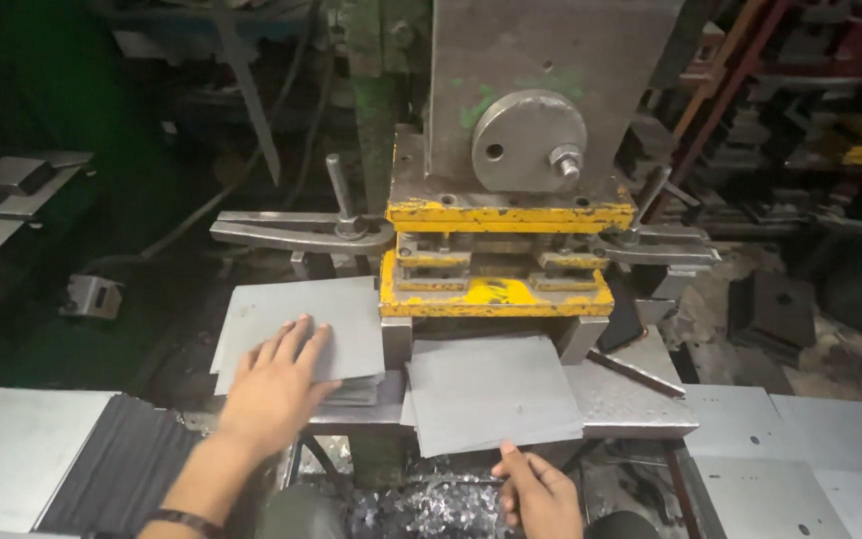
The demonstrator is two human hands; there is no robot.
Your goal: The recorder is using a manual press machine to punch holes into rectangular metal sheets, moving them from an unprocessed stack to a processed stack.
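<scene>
Directly below the yellow-painted steel press die (496,271), a single flat grey square metal sheet (491,391) lies on the press bed. The right hand (541,489) pinches its near edge between its fingertips, steadying it. Left of the die, the left hand (273,384) rests fingers spread (palm down) on a stack of grey metal sheets (296,334), holding it in place.

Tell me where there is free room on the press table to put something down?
Bare strip of table right of the sheet, past the thin rod. Left is crowded: left hand on the stack. Right hand is at the sheet's front edge.
</scene>
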